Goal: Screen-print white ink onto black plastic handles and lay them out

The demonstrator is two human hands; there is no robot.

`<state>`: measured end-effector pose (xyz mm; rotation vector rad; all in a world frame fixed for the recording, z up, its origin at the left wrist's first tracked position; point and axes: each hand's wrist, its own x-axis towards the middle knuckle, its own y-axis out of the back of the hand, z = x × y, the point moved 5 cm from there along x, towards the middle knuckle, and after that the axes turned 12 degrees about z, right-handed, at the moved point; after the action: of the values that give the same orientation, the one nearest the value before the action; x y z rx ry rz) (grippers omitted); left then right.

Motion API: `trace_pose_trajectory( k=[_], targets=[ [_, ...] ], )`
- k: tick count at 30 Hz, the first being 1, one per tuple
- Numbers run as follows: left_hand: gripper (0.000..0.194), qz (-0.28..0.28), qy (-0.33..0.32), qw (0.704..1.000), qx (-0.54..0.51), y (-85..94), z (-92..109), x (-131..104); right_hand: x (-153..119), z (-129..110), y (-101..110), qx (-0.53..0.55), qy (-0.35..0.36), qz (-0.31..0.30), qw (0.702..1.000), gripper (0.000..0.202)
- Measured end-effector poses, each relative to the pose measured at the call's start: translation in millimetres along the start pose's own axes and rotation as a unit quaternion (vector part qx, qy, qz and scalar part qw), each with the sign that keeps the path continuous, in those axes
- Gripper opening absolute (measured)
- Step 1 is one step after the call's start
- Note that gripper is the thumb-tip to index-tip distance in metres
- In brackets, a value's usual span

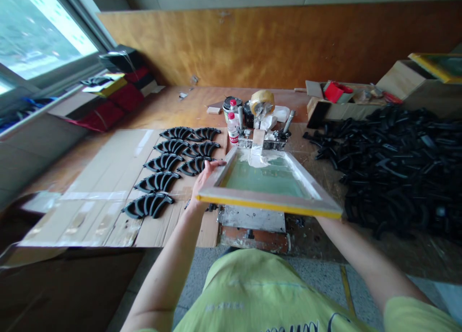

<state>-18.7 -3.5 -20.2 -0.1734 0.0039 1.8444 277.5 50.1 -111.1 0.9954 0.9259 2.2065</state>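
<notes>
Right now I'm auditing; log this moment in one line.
left hand: holding screen-printing frame | right hand: hidden | frame: above metal plate

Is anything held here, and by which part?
The left hand holds the screen-printing frame by its left side; the right hand is mostly hidden, its hold unclear.

Curved parts (pixel 147 206) lie on cardboard (pixel 97 166) left of the screen-printing frame (pixel 267 201) (bottles (pixel 233 136) stand behind it), a heap (pixel 404 168) right.

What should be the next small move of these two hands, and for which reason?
Probably lower the front of the screen frame gently toward the metal plate: it appears raised above that plate, the left hand holds its side, and the right forearm reaches under its near right corner.
</notes>
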Motion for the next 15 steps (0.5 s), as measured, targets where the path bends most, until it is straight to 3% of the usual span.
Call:
trace_pose_trajectory(
  k=[3,6,8,11,13,15],
  targets=[
    [0.056,-0.006,0.089,0.994,0.069,23.7,-56,-21,13,45,-1,0.081,-0.145,0.042,0.985,0.023],
    [0.075,0.009,0.132,0.987,0.086,33.4,-106,-29,57,51,4,0.241,-0.243,0.098,0.934,0.045],
    [0.085,0.030,0.145,0.983,0.104,35.7,-131,-28,94,30,10,0.296,-0.211,0.095,0.927,0.056],
    [0.085,0.037,0.149,0.981,0.121,37.1,-151,-23,129,-12,10,0.304,-0.131,0.008,0.944,0.037],
    [0.083,0.028,0.151,0.981,0.120,37.9,-157,-21,127,-32,6,0.306,-0.100,-0.059,0.945,0.019],
    [0.083,0.023,0.159,0.981,0.112,38.7,-159,-21,109,-42,6,0.316,-0.073,-0.091,0.942,0.015]
  ],
)
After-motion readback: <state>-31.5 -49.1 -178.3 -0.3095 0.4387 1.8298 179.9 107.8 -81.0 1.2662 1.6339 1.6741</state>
